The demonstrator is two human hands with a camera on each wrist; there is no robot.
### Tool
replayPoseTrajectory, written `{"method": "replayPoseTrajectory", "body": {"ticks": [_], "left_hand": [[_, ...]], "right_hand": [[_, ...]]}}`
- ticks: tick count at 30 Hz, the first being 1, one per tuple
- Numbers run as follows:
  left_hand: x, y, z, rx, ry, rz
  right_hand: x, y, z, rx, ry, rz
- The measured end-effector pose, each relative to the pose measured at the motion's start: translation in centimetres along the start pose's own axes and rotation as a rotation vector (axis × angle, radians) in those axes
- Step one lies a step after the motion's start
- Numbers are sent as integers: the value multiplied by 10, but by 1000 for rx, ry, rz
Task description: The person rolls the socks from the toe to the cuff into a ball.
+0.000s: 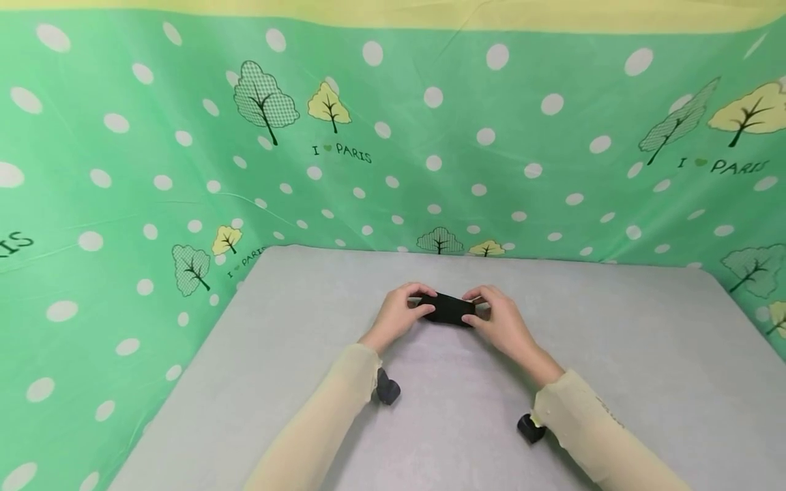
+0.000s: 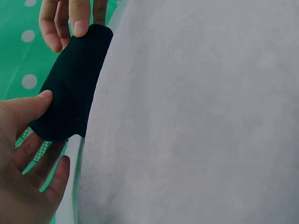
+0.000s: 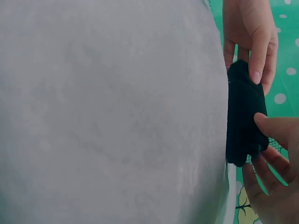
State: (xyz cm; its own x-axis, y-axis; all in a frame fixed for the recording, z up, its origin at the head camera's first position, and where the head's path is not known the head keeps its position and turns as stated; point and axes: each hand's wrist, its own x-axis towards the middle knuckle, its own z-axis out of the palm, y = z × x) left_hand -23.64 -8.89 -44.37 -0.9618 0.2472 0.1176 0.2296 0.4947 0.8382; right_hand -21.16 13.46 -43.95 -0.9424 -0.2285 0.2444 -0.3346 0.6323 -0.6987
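A small black folded cloth piece (image 1: 448,309) is held just above the grey table (image 1: 645,354) at its middle. My left hand (image 1: 402,312) pinches its left end between thumb and fingers. My right hand (image 1: 494,315) pinches the right end. In the left wrist view the black cloth (image 2: 70,93) runs from my left thumb (image 2: 32,105) up to the right hand's fingers (image 2: 77,21). The right wrist view shows the black cloth (image 3: 243,116) with my right thumb (image 3: 278,128) on its lower end and the left hand's fingers (image 3: 257,56) on the upper end.
A green cloth (image 1: 430,136) with white dots and trees rises behind and at both sides of the table. Small black wrist cameras (image 1: 387,390) (image 1: 530,428) hang under my sleeves.
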Motion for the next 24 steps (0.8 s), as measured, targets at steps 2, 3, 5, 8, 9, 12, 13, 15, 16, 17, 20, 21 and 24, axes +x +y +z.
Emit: {"method": "replayPoseTrajectory", "body": {"ticks": [2, 3, 5, 8, 9, 12, 13, 15, 16, 17, 20, 21, 24], "left_hand": [[1, -1, 0, -16, 6, -19], [2, -2, 0, -20, 9, -27], [3, -2, 0, -19, 14, -32], [4, -1, 0, -11, 17, -34], [4, -1, 0, -8, 17, -34], [4, 1, 0, -15, 13, -28], [4, 1, 0, -17, 10, -26], [4, 1, 0, -29, -2, -10], [4, 0, 0, -33, -11, 3], [4, -1, -1, -36, -21, 16], [4, -3, -1, -22, -48, 57], [4, -3, -1, -13, -54, 67], [6, -4, -2, 28, -55, 68]], "right_hand": [[0, 0, 1, -3, -8, -35], [-1, 0, 1, -16, -11, -46], [0, -1, 2, -36, -17, -57], [2, -3, 2, -52, -23, -37], [2, -3, 2, -53, -24, -26], [5, -4, 2, -50, -28, 1], [6, -4, 3, -47, -29, 7], [7, -3, 3, -40, -34, 18], [7, -3, 2, -34, -36, 23], [7, -2, 2, -29, -35, 24], [8, -1, 1, -13, -31, 34], [9, 0, 0, -10, -30, 33], [11, 2, -1, 2, -34, 35]]}}
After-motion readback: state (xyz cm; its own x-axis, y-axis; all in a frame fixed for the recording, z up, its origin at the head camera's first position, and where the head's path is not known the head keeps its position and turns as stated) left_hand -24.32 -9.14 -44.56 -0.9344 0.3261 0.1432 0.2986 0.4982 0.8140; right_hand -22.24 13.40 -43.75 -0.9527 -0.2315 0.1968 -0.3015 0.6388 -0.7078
